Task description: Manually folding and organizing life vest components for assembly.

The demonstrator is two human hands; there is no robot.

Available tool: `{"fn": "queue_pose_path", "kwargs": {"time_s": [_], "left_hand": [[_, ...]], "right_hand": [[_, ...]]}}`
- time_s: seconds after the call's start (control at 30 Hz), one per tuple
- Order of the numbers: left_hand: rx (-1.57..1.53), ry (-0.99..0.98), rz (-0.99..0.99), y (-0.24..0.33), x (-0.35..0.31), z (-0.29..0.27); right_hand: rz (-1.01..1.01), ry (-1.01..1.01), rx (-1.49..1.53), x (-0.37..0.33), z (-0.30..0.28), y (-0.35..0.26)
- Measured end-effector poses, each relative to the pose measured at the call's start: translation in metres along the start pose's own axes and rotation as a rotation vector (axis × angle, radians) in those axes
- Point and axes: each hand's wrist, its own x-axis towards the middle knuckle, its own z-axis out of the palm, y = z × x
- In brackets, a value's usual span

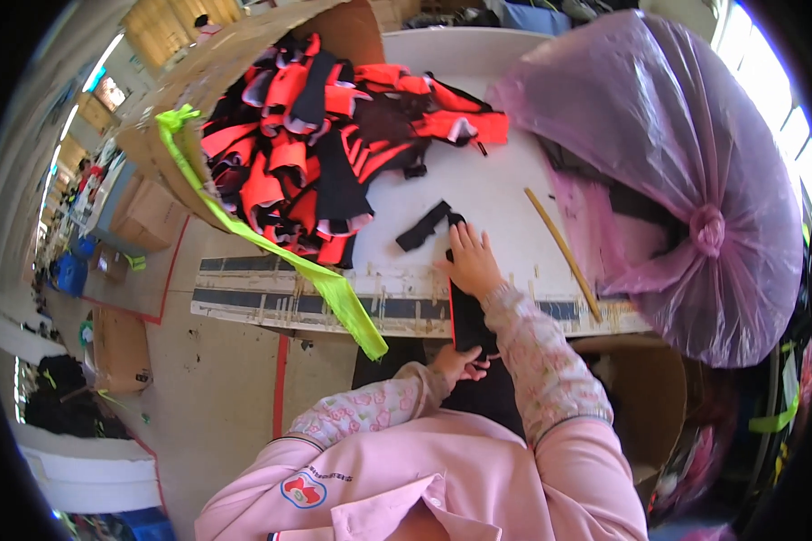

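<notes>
My right grip lies flat and open, apparently steadying the long black-and-orange fabric strip while my left grip pinches its six-o'clock end.

Pink shirt, lower centre of frame: oval blue-rimmed badge with red motif; short dark lettering beside it, too small to read

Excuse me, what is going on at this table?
A person in a pink shirt has the right hand laid flat on a black fabric strip that runs over the edge of the white table, with the left hand at its lower end. A small black piece lies beside the right hand. Orange and black pieces spill from a cardboard box, and a knotted purple plastic bag sits to the right.
</notes>
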Motion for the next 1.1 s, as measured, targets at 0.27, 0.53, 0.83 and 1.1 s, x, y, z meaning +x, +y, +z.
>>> {"fn": "queue_pose_path", "kwargs": {"time_s": [0.27,0.53,0.83,1.1], "left_hand": [[0.189,-0.229,-0.125,0.016,-0.027,0.007],[0.301,0.478,0.913,0.191,-0.049,-0.066],[0.351,0.441,0.982,0.252,-0.008,-0.097],[0.229,0.193,0.723,0.143,-0.009,0.017]], "right_hand": [[0.482,0.156,1.012,-0.143,-0.046,0.006],[0.766,-0.260,1.103,-0.316,-0.227,0.102],[0.859,-0.247,0.431,-0.381,-0.188,0.136],[0.357,-0.104,0.857,-0.189,-0.139,0.036]]}}
